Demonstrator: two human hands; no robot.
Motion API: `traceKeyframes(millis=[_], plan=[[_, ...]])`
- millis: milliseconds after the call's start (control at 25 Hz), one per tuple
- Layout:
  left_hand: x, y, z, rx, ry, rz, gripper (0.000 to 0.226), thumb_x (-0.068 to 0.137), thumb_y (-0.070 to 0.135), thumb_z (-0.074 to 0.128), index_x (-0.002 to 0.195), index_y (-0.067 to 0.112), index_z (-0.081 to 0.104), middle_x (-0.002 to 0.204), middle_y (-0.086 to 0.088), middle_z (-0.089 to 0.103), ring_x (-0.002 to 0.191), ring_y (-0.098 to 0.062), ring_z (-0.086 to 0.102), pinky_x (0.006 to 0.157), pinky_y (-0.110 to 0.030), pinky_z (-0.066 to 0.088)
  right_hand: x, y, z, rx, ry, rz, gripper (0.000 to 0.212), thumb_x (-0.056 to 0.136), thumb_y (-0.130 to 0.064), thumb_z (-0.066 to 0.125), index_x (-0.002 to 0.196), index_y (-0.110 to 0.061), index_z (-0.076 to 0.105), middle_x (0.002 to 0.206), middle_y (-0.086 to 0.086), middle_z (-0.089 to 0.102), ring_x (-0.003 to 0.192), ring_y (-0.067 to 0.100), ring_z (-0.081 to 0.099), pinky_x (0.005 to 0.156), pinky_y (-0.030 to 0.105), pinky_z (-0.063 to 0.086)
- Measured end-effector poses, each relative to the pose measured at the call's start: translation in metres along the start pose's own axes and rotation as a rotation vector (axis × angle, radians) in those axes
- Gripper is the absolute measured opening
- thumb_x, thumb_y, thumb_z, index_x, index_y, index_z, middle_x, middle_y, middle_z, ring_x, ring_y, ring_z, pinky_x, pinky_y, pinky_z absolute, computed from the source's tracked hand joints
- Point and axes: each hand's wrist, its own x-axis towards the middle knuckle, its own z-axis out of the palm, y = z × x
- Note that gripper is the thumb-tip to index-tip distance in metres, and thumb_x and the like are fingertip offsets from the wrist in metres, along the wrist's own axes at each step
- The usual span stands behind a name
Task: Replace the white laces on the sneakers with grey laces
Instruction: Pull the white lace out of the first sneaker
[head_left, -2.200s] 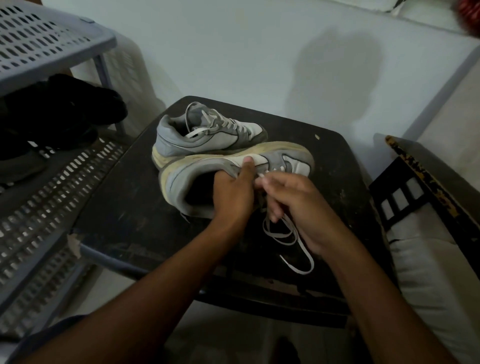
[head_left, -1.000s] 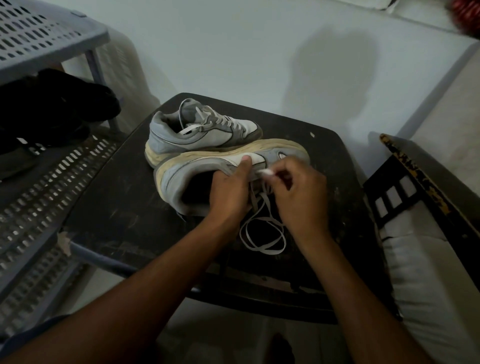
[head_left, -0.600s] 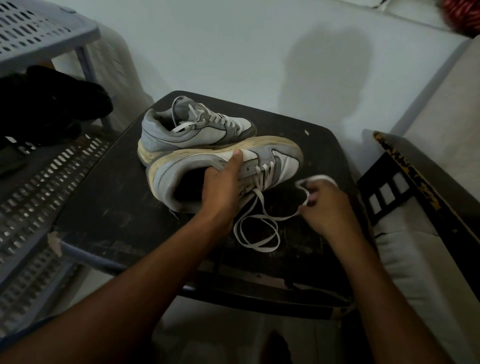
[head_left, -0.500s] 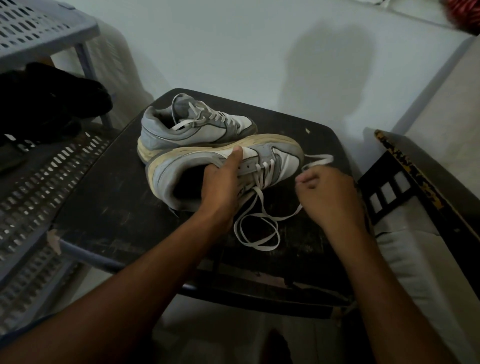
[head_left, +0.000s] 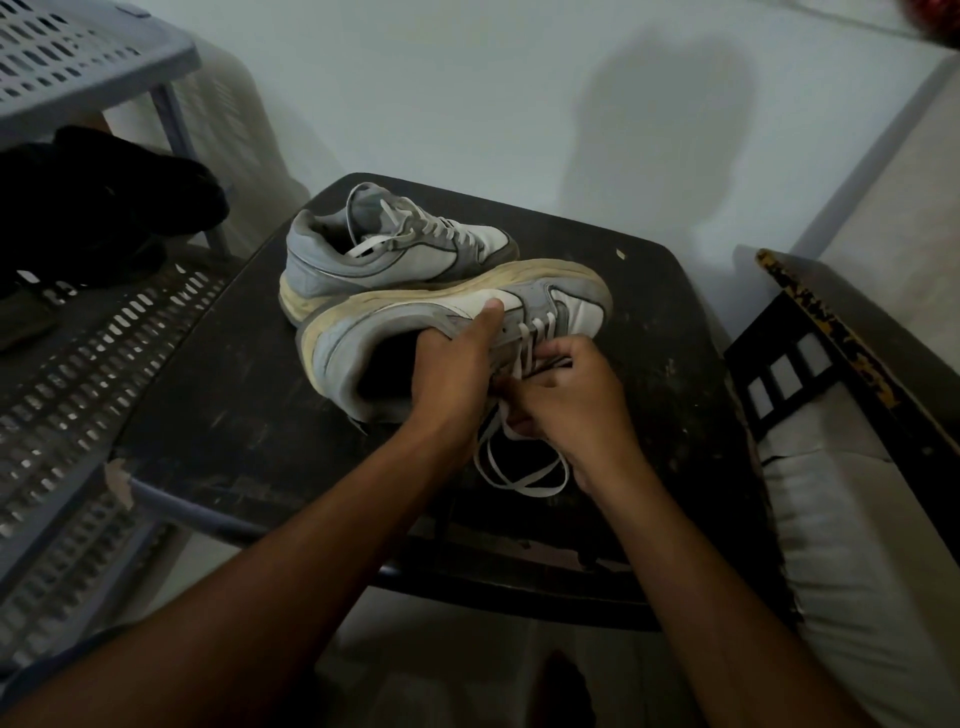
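Two grey and white sneakers lie on a dark stool (head_left: 218, 415). The near sneaker (head_left: 363, 338) is tipped on its side, its yellowed sole facing away from me. My left hand (head_left: 457, 369) grips it at the collar, thumb on the white side panel. My right hand (head_left: 566, 395) pinches its white lace (head_left: 519, 478) at the eyelets, and loose loops of the lace hang below onto the stool. The far sneaker (head_left: 395, 249) stands upright behind, still threaded with a white lace. No grey lace is in view.
A grey perforated plastic rack (head_left: 78, 364) stands at the left with a black item (head_left: 104, 208) on its shelf. A dark wooden frame with a white cushion (head_left: 857, 519) is at the right. A pale wall rises behind the stool.
My right hand had drawn the lace out to the right, then came back to the eyelets beside my left hand. The left hand kept its grip on the near sneaker.
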Motion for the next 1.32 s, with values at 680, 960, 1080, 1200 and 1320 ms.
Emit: traceKeyframes(millis=[680,960,1080,1200,1320], plan=[[0.004,0.009,-0.008,-0.14,0.068,0.114,0.049,0.082,0.035,0.064,0.12,0.005,0.062,0.114,-0.01,0.072,0.108,-0.025,0.068,0.1,-0.049,0.05,0.0,-0.002,0.019,-0.103,0.132,-0.338,0.018,0.088,-0.024,0.068,0.105,-0.021,0.062,0.077,-0.01,0.062,0.07,-0.004,0.06,0.06,0.01,0.046],[0.007,0.017,-0.009,-0.126,0.185,0.16,0.034,0.089,0.03,0.062,0.114,0.007,0.063,0.11,-0.01,0.072,0.103,-0.027,0.069,0.095,-0.051,0.053,0.006,-0.017,-0.016,0.518,-0.292,-0.048,0.052,0.082,-0.062,0.039,0.051,-0.022,0.051,0.069,-0.005,0.061,0.081,0.015,0.059,0.083,0.035,0.047],[0.006,0.019,-0.006,-0.159,0.19,0.142,0.033,0.091,0.027,0.062,0.117,0.007,0.06,0.113,-0.01,0.071,0.105,-0.027,0.069,0.095,-0.05,0.053,0.007,-0.01,-0.032,0.694,-0.29,-0.157,0.057,0.083,-0.062,0.038,0.048,-0.019,0.049,0.067,0.004,0.063,0.084,0.022,0.066,0.091,0.038,0.049],[0.011,0.027,-0.011,-0.198,0.23,0.138,0.029,0.092,0.026,0.062,0.116,0.01,0.06,0.113,-0.009,0.071,0.103,-0.026,0.069,0.094,-0.049,0.054,0.007,-0.005,-0.062,0.788,-0.516,-0.014,0.06,0.081,-0.066,0.038,0.052,-0.015,0.05,0.045,-0.001,0.043,0.04,0.012,0.046,0.064,0.03,0.054],[0.016,0.035,-0.022,-0.204,0.272,0.16,0.015,0.096,0.023,0.059,0.108,0.015,0.061,0.109,-0.009,0.072,0.1,-0.025,0.07,0.092,-0.047,0.055,0.015,0.008,-0.091,-0.039,-0.428,0.152,0.047,0.075,-0.056,0.061,0.063,-0.01,0.058,0.048,0.005,0.048,0.032,0.006,0.034,0.043,0.02,0.037]])
